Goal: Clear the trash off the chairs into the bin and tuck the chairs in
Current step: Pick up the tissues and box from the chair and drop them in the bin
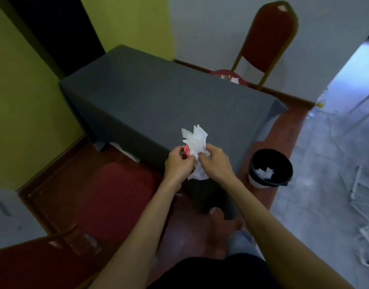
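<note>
**binwatch:** Both hands busy here. Left hand [178,161] and right hand [213,161] are pinched onto one wad of white tissue [196,143] with a red wrapper [186,150] tucked against it, held over the near edge of the grey tabletop [150,101].

**chairguy:** So where's it at overall?

**binwatch:** Roughly halfway, I'd say. Near chair's seat [108,197] looks bare but isn't tucked in. Bin [271,170], just right of the hands, has a tissue inside. Far chair [267,38] has scraps [233,79] on its seat, so that's left, plus pushing in both chairs.
</note>
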A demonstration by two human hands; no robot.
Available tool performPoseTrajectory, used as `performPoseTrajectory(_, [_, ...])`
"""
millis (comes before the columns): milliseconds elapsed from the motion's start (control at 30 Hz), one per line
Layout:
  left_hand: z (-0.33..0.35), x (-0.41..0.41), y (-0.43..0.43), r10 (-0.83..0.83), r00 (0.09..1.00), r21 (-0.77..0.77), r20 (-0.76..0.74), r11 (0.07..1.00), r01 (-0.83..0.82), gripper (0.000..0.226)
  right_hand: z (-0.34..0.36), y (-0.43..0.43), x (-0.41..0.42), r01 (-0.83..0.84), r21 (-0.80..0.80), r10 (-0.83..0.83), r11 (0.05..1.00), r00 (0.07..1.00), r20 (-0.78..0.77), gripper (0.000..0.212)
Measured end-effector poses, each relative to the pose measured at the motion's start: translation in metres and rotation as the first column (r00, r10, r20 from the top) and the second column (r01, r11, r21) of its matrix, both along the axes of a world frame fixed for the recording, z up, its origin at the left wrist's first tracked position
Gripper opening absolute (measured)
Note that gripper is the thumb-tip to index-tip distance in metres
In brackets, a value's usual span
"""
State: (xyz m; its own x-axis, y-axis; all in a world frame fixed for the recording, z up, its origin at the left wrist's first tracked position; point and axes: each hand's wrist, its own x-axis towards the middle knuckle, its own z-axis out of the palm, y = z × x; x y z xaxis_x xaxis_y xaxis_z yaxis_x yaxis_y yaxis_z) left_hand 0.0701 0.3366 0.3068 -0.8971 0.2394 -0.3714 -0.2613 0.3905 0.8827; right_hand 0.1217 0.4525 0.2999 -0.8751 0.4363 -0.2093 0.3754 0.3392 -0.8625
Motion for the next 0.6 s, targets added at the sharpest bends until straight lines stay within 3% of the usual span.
performPoseTrajectory(233, [-0.017, 0.012, 0.128, -0.128, 0.988, 0.006, 0.085, 0.992, 0.128, 0.026, -0.025, 0.110, 0.032, 0.185, -0.049, -0.181, 0.982, 0.981, 0.074, 0.021])
performPoseTrajectory(600, [-0.072, 0.008, 0.329, -0.221, 0.937, -0.048, 0.270, 0.969, 0.242, 0.027, -0.083, 0.300, 0.038, 0.332, -0.167, -0.297, 0.928, 0.933, 0.203, 0.026])
